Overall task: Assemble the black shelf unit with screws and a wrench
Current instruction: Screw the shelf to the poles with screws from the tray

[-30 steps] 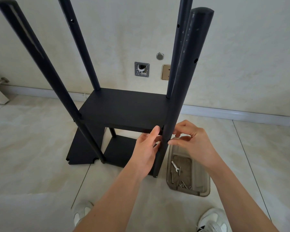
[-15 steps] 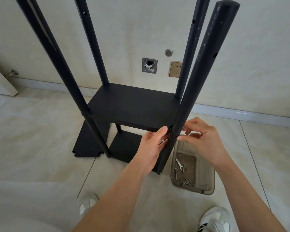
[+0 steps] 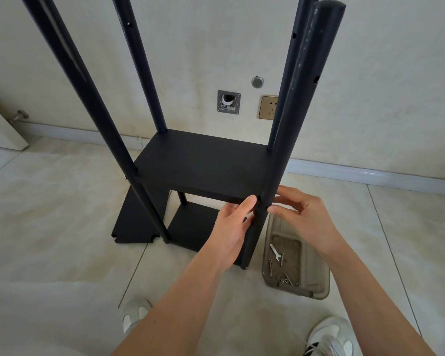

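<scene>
Head view: black shelf unit stands on tiled floor near wall; left hand under front right corner of upper shelf, fingers straight against near right post; right hand just right of post, fingers pinched at it, screw not discernible; wrench and screws in tray beside post foot

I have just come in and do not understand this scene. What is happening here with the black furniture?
A person is putting together a black shelf unit on the tiled floor. Both hands work at the near right pole, where the upper board meets it: the left hand rests against the board's corner, and the right hand pinches at the pole, perhaps on a screw, which is too small to see. A wrench and spare screws lie untouched in a tray beside the unit.
</scene>
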